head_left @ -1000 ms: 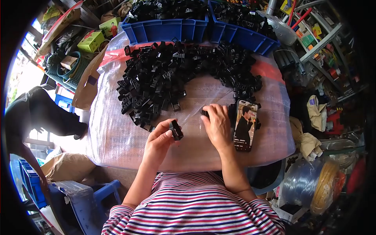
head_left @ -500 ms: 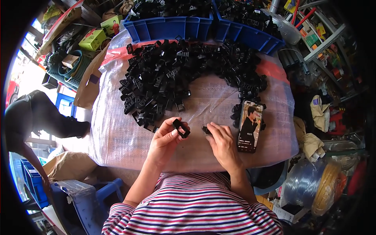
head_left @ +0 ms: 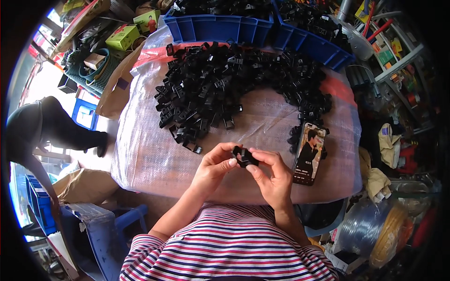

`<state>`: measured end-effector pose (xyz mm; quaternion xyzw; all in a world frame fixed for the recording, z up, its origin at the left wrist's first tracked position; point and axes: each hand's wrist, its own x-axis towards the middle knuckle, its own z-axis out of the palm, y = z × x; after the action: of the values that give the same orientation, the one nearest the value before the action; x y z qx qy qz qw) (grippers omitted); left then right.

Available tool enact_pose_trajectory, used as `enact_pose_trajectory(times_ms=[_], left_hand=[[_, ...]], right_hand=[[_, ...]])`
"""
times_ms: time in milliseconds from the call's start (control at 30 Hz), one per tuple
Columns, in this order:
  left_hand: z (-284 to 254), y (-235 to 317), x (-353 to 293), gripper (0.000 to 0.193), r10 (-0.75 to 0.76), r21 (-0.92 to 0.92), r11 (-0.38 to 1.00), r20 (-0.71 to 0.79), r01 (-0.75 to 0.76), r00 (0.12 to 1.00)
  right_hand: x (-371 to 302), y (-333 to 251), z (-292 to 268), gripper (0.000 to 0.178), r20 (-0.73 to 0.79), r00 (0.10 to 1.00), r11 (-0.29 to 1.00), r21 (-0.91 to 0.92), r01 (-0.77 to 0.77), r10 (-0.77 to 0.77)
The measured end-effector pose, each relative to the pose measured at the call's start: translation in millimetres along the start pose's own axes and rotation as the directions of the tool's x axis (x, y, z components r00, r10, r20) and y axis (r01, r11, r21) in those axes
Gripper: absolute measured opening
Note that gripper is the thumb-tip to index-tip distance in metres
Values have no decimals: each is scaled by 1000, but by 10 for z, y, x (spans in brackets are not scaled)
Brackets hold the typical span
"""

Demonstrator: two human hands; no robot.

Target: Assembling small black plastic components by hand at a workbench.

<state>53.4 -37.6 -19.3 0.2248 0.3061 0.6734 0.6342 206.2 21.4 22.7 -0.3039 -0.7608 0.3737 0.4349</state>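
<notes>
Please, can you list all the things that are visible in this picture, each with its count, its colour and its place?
black plastic part: one, black, held between both hands
pile of black plastic parts: many, black, arc across the table top
table: one, covered in clear plastic wrap, centre
phone: one, screen lit, on the table right of the hands
bins: two, blue, far edge, holding more black parts
green box: one, upper left
person: one, dark clothes, left, bending
coil of clear tubing: one, lower right
left hand: on the part
right hand: on the part

A cluttered workshop: blue bins (head_left: 220,29) of black plastic parts (head_left: 225,84), cable coils (head_left: 379,229), stocked shelving (head_left: 398,51).
</notes>
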Motion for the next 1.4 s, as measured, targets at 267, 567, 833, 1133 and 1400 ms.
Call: enact_pose_trajectory(times_ms=[267, 567, 833, 1133, 1400], left_hand=[[62, -5, -32, 35, 55, 59, 997, -16, -54, 998], [104, 33, -64, 38, 102, 156, 982, 19, -104, 995], [194, 31, -149, 33, 305, 425, 870, -69, -249, 950], [-57, 266, 44, 26, 129, -262, 950, -161, -169, 978], [-283, 165, -89, 38, -234, -506, 800, 233, 323, 944]], right_hand=[[-2, -6, 61, 30, 18, 993, 992, -51, 117, -116], [-27, 1, 139, 31, 15, 984, 970, -163, 178, -178], [-55, 165, 242, 41, 232, 934, 834, 427, -349, 272], [928, 489, 432, 34, 201, 949, 887, -350, 302, -244], [621, 44, 390, 28, 380, 891, 957, -44, 285, -248]])
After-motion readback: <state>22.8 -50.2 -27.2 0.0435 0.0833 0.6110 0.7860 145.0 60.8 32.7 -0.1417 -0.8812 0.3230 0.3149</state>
